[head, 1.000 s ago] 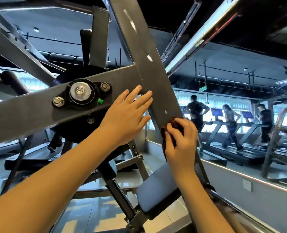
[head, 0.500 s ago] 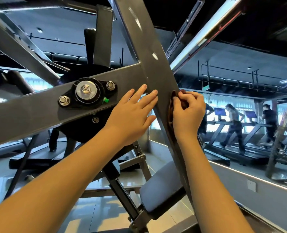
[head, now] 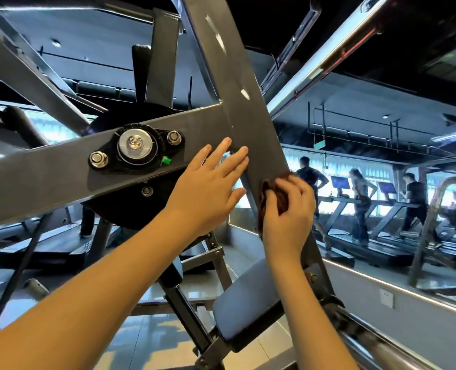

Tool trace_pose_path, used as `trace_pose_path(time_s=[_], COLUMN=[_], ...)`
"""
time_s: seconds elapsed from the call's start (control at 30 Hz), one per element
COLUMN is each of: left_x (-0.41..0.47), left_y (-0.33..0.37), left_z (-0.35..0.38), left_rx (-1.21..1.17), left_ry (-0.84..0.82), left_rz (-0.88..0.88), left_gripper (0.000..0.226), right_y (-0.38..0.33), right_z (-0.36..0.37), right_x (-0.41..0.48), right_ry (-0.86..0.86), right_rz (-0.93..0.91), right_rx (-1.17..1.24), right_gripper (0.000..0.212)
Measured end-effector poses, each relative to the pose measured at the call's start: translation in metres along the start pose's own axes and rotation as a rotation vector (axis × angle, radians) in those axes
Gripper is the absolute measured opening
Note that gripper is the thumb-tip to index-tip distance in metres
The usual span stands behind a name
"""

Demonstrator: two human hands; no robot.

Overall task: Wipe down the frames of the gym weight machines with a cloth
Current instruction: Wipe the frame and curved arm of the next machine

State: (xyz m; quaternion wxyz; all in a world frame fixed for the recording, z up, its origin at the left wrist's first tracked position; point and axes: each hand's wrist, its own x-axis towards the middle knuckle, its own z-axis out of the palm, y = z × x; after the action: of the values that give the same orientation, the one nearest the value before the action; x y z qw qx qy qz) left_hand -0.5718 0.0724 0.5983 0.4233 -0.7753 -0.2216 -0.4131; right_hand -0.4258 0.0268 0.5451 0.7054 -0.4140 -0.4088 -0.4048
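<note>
A grey steel weight-machine frame fills the view: a slanted upright beam (head: 237, 84) crosses a long cross arm (head: 48, 172) that carries a bolted pivot bearing (head: 135, 147). My left hand (head: 208, 188) lies flat, fingers spread, on the joint where the two beams meet. My right hand (head: 288, 212) grips a brown cloth (head: 273, 196) and presses it against the right edge of the slanted beam, just below the joint. Most of the cloth is hidden under my fingers.
A padded grey seat (head: 245, 297) sits below my right forearm. A chrome bar (head: 328, 57) runs up to the right, another (head: 373, 343) low at the right. Three people walk on treadmills (head: 381, 244) along the right. Tiled floor (head: 61, 263) lies below.
My right hand went up the slanted beam with the cloth, then came back down to just below the joint. My left hand stayed flat on the joint.
</note>
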Motion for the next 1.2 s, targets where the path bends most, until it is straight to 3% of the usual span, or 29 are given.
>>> trace_pose_path(time_s=[0.07, 0.17, 0.3, 0.47, 0.6, 0.73, 0.97, 1.07, 1.2], left_x=[-0.001, -0.002, -0.003, -0.002, -0.006, -0.012, -0.023, -0.031, -0.033], left_y=[0.002, 0.005, 0.007, 0.007, 0.014, 0.026, 0.039, 0.049, 0.053], left_z=[0.000, 0.001, 0.000, 0.008, 0.013, 0.018, 0.029, 0.033, 0.028], left_rx=[-0.011, -0.011, -0.023, 0.015, -0.005, -0.106, -0.137, -0.144, -0.181], left_ry=[-0.018, -0.009, 0.007, 0.039, 0.040, 0.000, 0.019, 0.008, -0.070], left_rz=[-0.014, -0.034, -0.039, -0.038, -0.035, -0.029, 0.020, 0.038, 0.002], left_gripper=[0.073, 0.076, 0.066, 0.062, 0.062, 0.058, 0.059, 0.056, 0.058], right_y=[0.018, 0.025, -0.001, 0.009, 0.030, 0.013, 0.035, 0.031, 0.026], right_z=[-0.017, -0.024, -0.002, -0.006, -0.028, -0.008, -0.044, -0.038, -0.040], right_x=[-0.023, -0.028, 0.003, -0.013, -0.057, -0.020, -0.061, -0.050, -0.032], right_ry=[-0.021, -0.034, -0.038, -0.114, -0.121, -0.114, -0.184, -0.219, -0.245], right_rz=[-0.052, 0.011, -0.025, -0.137, -0.070, 0.011, -0.172, -0.102, -0.045], right_rx=[-0.056, -0.093, -0.127, -0.194, -0.278, -0.256, -0.440, -0.462, -0.430], right_gripper=[0.017, 0.014, 0.010, 0.028, 0.033, 0.036, 0.031, 0.039, 0.035])
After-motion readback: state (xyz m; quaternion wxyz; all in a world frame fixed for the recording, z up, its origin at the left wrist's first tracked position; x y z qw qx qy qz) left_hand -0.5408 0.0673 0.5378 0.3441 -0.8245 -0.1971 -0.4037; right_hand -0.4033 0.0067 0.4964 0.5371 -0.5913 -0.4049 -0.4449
